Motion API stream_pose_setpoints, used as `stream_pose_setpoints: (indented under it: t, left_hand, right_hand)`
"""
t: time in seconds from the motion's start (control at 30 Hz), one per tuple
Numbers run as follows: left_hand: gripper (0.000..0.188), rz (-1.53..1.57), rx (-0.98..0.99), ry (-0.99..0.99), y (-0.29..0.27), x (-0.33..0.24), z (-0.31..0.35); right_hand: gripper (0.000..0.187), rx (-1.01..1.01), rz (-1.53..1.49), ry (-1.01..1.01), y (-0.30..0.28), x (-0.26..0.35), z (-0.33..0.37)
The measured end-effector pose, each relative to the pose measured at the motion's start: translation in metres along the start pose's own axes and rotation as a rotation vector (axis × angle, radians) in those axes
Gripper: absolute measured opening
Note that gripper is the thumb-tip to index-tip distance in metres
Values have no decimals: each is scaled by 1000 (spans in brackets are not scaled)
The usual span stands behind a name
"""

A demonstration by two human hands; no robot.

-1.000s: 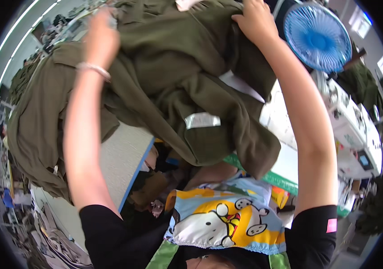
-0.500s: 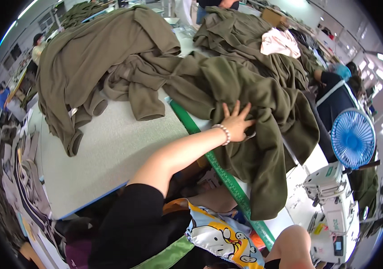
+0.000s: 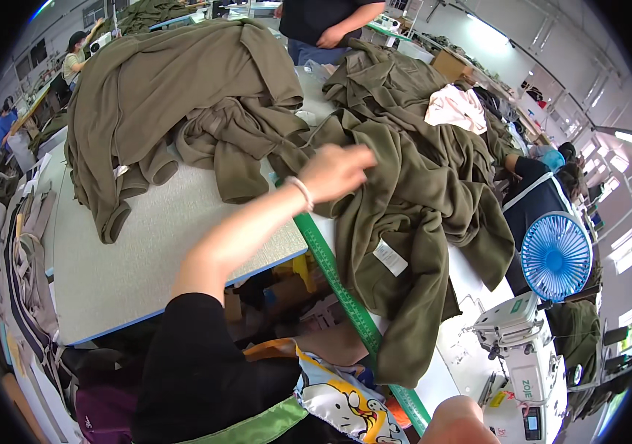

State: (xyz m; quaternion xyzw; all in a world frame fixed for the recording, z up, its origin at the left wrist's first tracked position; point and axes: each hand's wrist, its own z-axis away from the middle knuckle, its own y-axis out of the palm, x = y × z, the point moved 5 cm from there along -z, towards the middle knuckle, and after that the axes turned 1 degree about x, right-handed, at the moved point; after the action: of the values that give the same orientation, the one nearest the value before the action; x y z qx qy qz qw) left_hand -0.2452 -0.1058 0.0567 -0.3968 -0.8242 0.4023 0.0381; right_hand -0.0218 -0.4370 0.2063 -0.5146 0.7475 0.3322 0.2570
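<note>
My left hand, a beaded bracelet at its wrist, is raised over the upper left folds of a dark olive-green fleece garment. Its fingers are curled together and blurred by motion; whether cloth is pinched in them cannot be made out. A white label shows on the garment's lower part. One tube-like end hangs toward me across a green measuring strip on the table edge. Of my right arm only a bent bare part shows at the lower edge; its hand is out of view.
Brownish-olive garments are heaped on the pale table at left. More olive cloth and a pale pink piece lie behind. A white sewing machine and blue fan stand at right. A person stands beyond the table.
My left hand has lifted off the garment, moved left and away from me, and closed from spread fingers. The garment's folds have shifted and its white label now shows. The whole view has shifted.
</note>
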Motion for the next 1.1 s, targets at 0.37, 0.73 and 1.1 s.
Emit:
stream_pose_setpoints:
  t: [0.37,0.73,1.1]
  left_hand:
    - [81,-675,-252,-1200,-191,183,95]
    - [67,-1250,157,-1102,-221,211,140]
    - [95,-1239,263,-1008,-253,169,117]
  right_hand:
    - [48,230,60,255,-1,9,-1]
    - [67,353,-4,429,-11,28,11]
    - [45,578,216,427,-38,41,77]
